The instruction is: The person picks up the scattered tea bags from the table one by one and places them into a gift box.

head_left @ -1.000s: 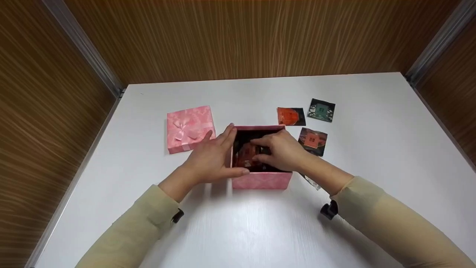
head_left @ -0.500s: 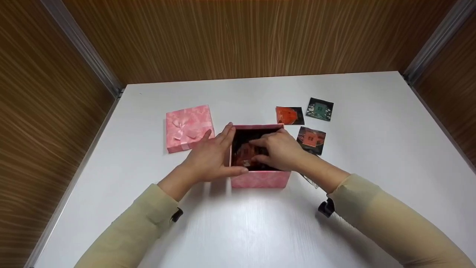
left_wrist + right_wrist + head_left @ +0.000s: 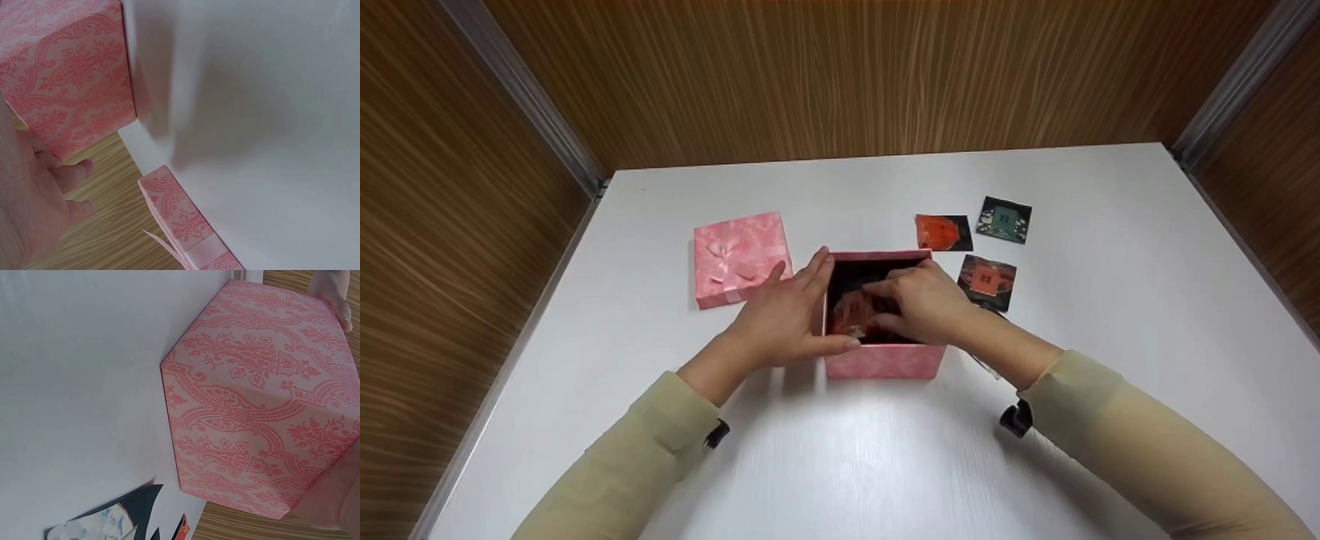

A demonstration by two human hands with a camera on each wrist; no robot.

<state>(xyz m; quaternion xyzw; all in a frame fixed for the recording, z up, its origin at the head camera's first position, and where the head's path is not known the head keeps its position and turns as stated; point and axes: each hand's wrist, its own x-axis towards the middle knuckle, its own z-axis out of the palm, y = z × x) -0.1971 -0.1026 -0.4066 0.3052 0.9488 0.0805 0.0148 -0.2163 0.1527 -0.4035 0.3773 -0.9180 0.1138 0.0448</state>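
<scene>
An open pink patterned box (image 3: pixel 883 363) with a dark inside stands mid-table. My left hand (image 3: pixel 784 319) rests on its left side, fingers straight along the far left corner and thumb stretched over the front rim. My right hand (image 3: pixel 928 304) reaches into the box over its right side, forefinger and thumb at a small red-and-black packet (image 3: pixel 851 315). The thumb's tip is in shadow, and the right hand's other fingers are largely hidden. In the right wrist view the box's patterned wall (image 3: pixel 242 416) hides the packet.
A pink lid (image 3: pixel 741 259) with a ribbon bow lies left of the box. To the right lie an orange-and-black packet (image 3: pixel 944 232), a green packet (image 3: pixel 1004 220) and a red packet (image 3: pixel 988 283). Another packet (image 3: pixel 101 520) lies partly under the right forearm. Wood-grain panels (image 3: pixel 840 79) surround the white table.
The right thumb has sunk slightly deeper into the box and the red-and-black packet has shifted a little. The left hand keeps its place on the box.
</scene>
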